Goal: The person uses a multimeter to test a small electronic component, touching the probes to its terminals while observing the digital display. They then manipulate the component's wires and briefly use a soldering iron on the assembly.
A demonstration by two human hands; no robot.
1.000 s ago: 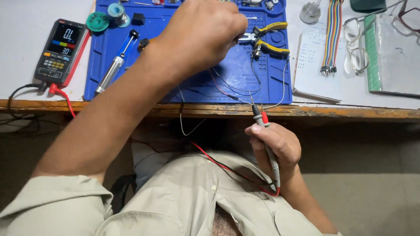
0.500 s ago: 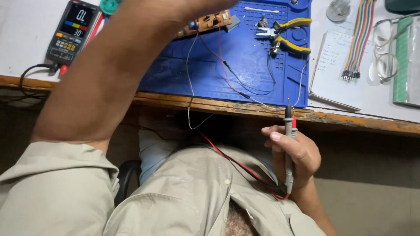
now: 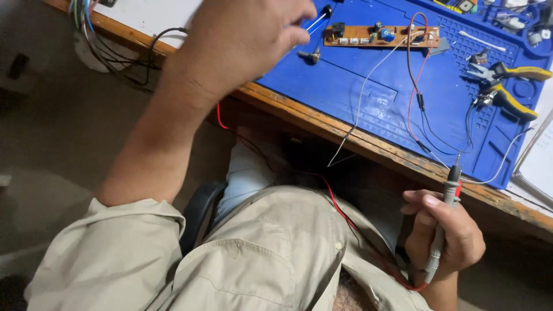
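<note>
I see the right hand point(image 3: 446, 239) below the bench point(image 3: 368, 141) edge, its grip wrapped around the probes point(image 3: 444, 222) (tips up, red lead trailing). The left hand point(image 3: 242, 40) hovers curled over the blue mat point(image 3: 368, 86), near a screwdriver point(image 3: 315, 20); I cannot tell its grip.

We took the work mat point(image 3: 368, 86) as our landmark: it lay on the bench point(image 3: 345, 135). On its far part sat the circuit board point(image 3: 380, 35), with the pliers point(image 3: 507, 86) on the mat to the right of that. Our left hand point(image 3: 242, 40) hung over the mat's left end. Our right hand point(image 3: 446, 236) held the probes point(image 3: 443, 230) below the mat's near edge, off the bench.
</note>
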